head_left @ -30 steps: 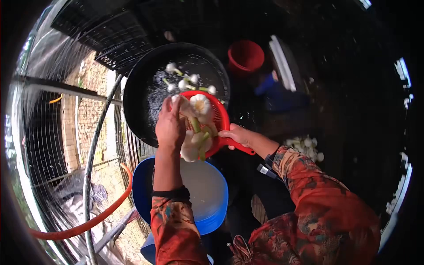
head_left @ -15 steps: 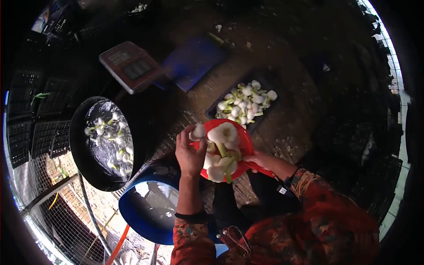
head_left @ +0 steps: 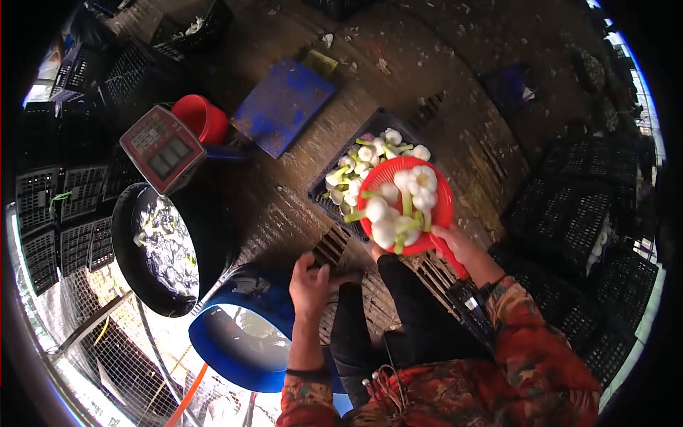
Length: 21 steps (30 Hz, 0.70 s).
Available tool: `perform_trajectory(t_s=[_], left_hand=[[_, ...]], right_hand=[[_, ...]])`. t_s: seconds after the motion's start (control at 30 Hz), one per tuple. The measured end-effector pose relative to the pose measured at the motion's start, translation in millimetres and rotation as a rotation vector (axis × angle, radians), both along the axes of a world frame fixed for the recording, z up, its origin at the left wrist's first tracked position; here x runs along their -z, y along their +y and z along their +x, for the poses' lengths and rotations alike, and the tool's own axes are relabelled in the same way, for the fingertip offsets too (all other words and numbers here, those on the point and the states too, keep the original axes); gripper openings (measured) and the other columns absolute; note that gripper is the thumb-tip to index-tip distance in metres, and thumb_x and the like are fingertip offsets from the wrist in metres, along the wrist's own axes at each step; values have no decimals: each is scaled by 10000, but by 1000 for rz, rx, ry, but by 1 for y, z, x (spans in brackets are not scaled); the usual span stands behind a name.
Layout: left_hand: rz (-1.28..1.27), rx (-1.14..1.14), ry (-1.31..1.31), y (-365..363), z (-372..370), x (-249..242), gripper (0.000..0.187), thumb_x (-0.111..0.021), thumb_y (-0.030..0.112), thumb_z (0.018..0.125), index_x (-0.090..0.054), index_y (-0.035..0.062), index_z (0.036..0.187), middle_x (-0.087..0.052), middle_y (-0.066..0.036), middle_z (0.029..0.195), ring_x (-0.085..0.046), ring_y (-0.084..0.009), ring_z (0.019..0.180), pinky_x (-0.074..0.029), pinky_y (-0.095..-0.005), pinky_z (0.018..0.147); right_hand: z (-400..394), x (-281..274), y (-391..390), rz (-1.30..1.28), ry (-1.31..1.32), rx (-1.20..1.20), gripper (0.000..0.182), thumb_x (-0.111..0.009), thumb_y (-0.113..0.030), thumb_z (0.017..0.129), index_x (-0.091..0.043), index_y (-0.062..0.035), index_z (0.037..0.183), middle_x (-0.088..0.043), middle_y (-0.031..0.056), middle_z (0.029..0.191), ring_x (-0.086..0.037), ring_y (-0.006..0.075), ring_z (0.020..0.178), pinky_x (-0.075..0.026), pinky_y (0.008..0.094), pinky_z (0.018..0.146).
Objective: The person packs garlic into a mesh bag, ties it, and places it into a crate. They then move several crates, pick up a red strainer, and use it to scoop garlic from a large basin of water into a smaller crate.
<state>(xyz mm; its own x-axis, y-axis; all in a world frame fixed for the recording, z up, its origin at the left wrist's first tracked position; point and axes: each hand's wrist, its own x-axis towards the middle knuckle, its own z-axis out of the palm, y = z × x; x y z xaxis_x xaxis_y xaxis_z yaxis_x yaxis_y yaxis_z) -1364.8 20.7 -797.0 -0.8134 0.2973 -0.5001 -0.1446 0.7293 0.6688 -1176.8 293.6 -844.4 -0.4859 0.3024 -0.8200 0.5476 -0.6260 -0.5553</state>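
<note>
In the head view, the right hand grips the red strainer by its handle, holding it over the black crate; tip it slowly, rim low. The handle runs back toward the wrist, bowl pointing away. The left hand hangs open and empty near the blue basin.

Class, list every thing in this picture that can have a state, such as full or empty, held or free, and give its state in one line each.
Red strainer: held up by its handle, heaped with white bulbs.
Right hand: closed on the strainer handle.
Left hand: free, fingers spread, holding nothing.
Black crate: on the ground, part filled with bulbs.
Black tub: holds water and floating bulbs.
Blue basin: holds water.
Scale: nothing on it.
</note>
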Motion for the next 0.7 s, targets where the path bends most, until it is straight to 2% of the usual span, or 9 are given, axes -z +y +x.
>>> perform_trajectory(t_s=[0.07,0.1,0.17,0.2,0.3,0.33,0.43,0.5,0.7], left_hand=[[63,-177,-125,-45,20,10,376,-631,127,740,-505,10,1075,-606,-107,928,-613,-165,804,-477,-268,704],[-42,-94,-81,-69,30,11,334,-619,140,749,-530,-1,1038,-603,-95,921,-593,-151,811,-470,-267,718],[-117,-147,-53,-129,58,31,283,-611,151,749,-558,-2,981,-602,-70,860,-574,-142,755,-468,-264,692],[-154,-209,-41,-158,74,34,268,-610,146,747,-564,-1,965,-602,-63,832,-569,-135,725,-469,-257,665],[-187,-361,-192,-228,111,36,242,-610,140,742,-575,2,937,-604,-51,791,-558,-111,670,-459,-241,599],[-265,-445,-297,-238,116,28,312,-624,169,736,-578,-18,982,-627,-126,883,-591,-204,835,-461,-314,760],[-224,-546,-271,-270,132,12,334,-634,180,738,-575,-21,998,-624,-147,936,-596,-220,877,-458,-307,790],[-219,-589,-271,-279,120,-4,350,-638,188,741,-569,-22,1012,-618,-155,967,-596,-230,894,-455,-308,797],[66,-971,-265,-330,79,-27,317,-629,184,773,-560,-35,992,-617,-99,873,-594,-135,719,-476,-247,618]], right_hand=[[-24,46,4,180,-99,114,278,-533,-243,838,-498,-63,1047,-547,29,637,-469,126,417,-354,270,315],[-25,87,15,323,-369,133,352,-538,-256,837,-464,-60,1119,-569,58,710,-493,148,444,-374,287,313],[-2,151,29,816,-359,242,443,-552,-265,827,-415,-70,1201,-583,90,825,-528,173,495,-413,306,331],[7,152,30,887,-433,193,477,-557,-270,823,-393,-81,1229,-582,99,873,-539,182,514,-434,312,351],[-10,62,17,682,-499,129,568,-591,-333,792,-379,-86,1258,-584,95,955,-566,185,590,-458,303,396],[-2,59,21,525,-499,121,627,-616,-396,762,-387,-82,1254,-575,79,989,-569,173,611,-449,292,404],[-43,12,0,394,-359,-8,460,-565,-392,801,-478,-98,1144,-592,47,836,-552,149,527,-379,259,341],[-82,-1,-23,374,-320,-355,385,-533,-311,834,-474,-98,1150,-584,44,866,-545,129,541,-362,240,325],[-237,-59,-183,287,276,-644,276,-486,-113,855,-489,-28,1118,-585,42,825,-515,92,528,-388,235,364]])
